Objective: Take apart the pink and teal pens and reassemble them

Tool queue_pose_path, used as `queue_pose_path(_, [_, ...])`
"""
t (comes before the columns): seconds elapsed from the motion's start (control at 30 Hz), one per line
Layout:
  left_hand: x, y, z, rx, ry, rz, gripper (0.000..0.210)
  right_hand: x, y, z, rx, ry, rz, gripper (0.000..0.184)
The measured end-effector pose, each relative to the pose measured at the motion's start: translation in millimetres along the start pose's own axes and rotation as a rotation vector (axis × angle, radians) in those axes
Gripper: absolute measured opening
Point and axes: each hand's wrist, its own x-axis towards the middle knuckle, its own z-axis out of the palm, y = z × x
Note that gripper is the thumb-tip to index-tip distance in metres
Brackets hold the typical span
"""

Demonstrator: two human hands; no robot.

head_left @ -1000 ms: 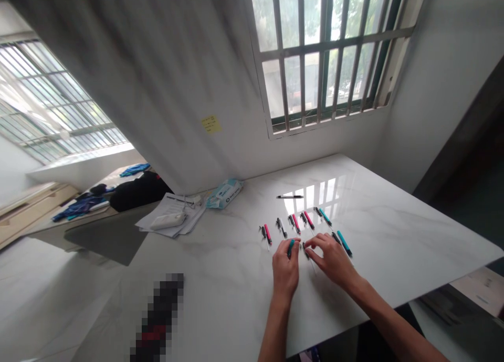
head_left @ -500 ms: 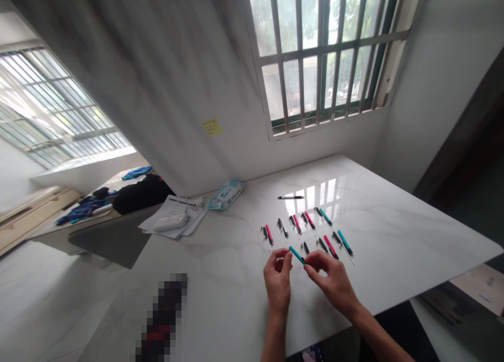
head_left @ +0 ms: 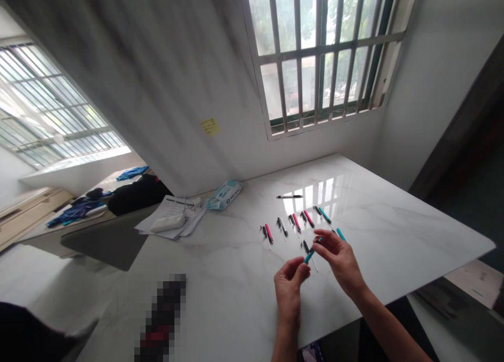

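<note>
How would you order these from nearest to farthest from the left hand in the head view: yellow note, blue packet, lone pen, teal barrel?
From the left hand:
1. Teal barrel, in its grip.
2. Lone pen, roughly straight ahead.
3. Blue packet, ahead and left.
4. Yellow note, on the wall above the packet.

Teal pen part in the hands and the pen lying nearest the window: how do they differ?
The teal pen part is held by the left hand and right hand; the pen lies on the table. The teal pen part is bright teal; the pen is pale with dark ends. Both are slim and straight.
</note>
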Motion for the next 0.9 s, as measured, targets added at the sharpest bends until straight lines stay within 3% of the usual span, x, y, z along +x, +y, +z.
queue_pose_path(0.2, [-6,-6,10.5,-0.003,-0.059,-0.029,0.049,6,-12,6,-0.051,-0.050,0.005,0.036])
queue_pose_path(0.3, [-4,-5,6.1,0.036,-0.046,-0.016,0.054,7,-9,-1,-0.088,0.002,-0.029,0.036])
queue_pose_path(0.4, [0,-3,-0.7,0.135,-0.028,0.039,0.051,5,-1,-14,-0.220,0.099,-0.132,0.032])
queue_pose_path(0.47, [4,1,-4.6,0.244,-0.034,0.094,0.042,3,6,-23,-0.416,0.093,-0.270,0.024])
queue_pose_path(0.63, [12,12,-5.9,0.562,-0.099,0.230,0.022,-4,25,-41,-0.827,-0.153,-0.553,0.019])
queue_pose_path(0.77, [20,13,-0.3,0.809,-0.138,0.295,0.016,-3,38,-45,-0.951,-0.321,-0.621,0.024])
queue_pose_path(0.9, [30,6,5.8,0.995,-0.120,0.376,0.012,1,43,-45,-1.036,-0.392,-0.668,0.023])
